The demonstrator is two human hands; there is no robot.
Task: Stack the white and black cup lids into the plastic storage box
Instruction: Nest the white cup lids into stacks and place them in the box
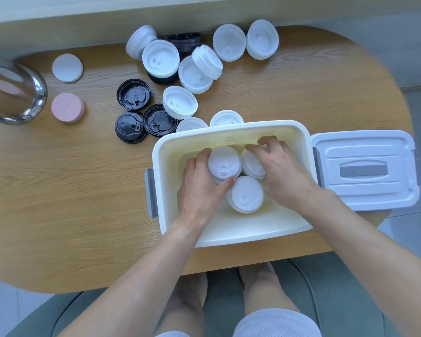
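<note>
We count three stacks of white lids in the box, which sits at the table's near edge. Our left hand curls around the far-left stack; our right hand grips the far-right stack. Three black lids lie loose on the table.

The glass jar is cut off by the left edge; two white lids are half hidden behind the storage box.
</note>
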